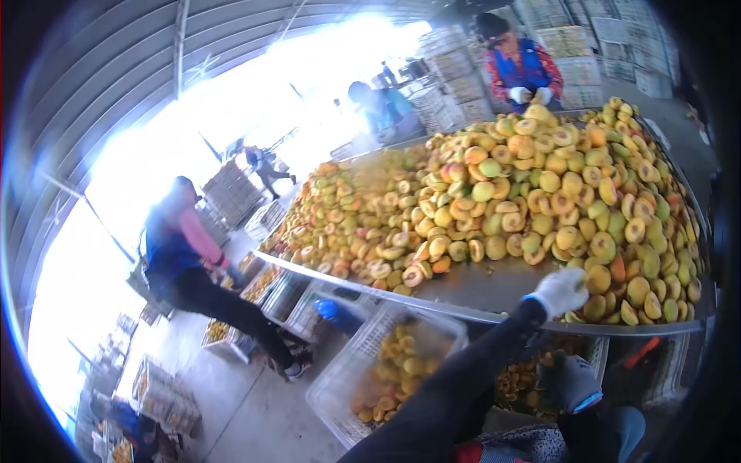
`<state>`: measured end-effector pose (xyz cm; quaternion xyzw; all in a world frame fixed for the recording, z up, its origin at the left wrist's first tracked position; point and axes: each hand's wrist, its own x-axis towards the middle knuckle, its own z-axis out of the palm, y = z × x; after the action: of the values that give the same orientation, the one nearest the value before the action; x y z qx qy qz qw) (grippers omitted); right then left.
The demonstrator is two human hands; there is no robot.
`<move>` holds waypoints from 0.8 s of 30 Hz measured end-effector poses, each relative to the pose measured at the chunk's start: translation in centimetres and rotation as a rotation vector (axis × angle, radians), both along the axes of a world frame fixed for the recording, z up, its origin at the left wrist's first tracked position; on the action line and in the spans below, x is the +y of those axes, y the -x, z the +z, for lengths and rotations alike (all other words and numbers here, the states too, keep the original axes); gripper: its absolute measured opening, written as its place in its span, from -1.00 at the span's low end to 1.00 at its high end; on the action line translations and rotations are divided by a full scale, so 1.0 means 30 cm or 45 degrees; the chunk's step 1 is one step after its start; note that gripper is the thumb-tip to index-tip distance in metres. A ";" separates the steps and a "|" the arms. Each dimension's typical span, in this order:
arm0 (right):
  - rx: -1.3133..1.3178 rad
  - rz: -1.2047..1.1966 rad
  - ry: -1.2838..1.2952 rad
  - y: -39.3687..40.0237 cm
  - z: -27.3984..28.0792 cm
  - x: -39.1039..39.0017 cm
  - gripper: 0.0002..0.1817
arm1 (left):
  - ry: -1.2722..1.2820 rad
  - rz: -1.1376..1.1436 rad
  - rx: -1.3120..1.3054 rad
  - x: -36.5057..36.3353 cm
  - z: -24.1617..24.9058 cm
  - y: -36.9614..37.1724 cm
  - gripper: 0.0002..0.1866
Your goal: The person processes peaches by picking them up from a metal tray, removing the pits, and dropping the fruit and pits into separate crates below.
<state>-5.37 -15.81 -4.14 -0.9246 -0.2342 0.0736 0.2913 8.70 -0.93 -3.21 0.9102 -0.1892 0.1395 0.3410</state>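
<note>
My left hand, in a white glove with a dark sleeve, reaches over the near edge of a metal table. Its fingers are curled at the front of a big heap of cut peaches, closed on what looks like a peach half, mostly hidden by the glove. Below the table edge is my right hand, in a grey glove with a blue cuff. It is beside a container of peach scraps under the table; its fingers are too dark and blurred to make out.
A white plastic crate with peach halves stands left of my left arm. Across the table, a person in a blue vest handles fruit with white gloves. Another person leans over crates at left. Stacked crates stand behind.
</note>
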 end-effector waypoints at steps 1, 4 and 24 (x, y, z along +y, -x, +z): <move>0.029 -0.026 -0.003 0.013 0.027 0.000 -0.62 | -0.066 -0.010 0.014 -0.024 -0.038 -0.012 -0.73; 0.080 -0.010 0.009 0.013 0.027 0.008 -0.60 | -0.250 0.003 0.363 0.000 0.015 -0.022 -0.76; -0.236 0.123 0.228 -0.001 0.013 -0.088 -0.67 | -0.450 -0.060 0.377 0.116 0.022 0.018 -0.61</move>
<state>-5.34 -18.44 -3.74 -0.9374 -0.2968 0.0222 0.1807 8.17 2.56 -2.55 0.9616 -0.1799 -0.0390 0.2035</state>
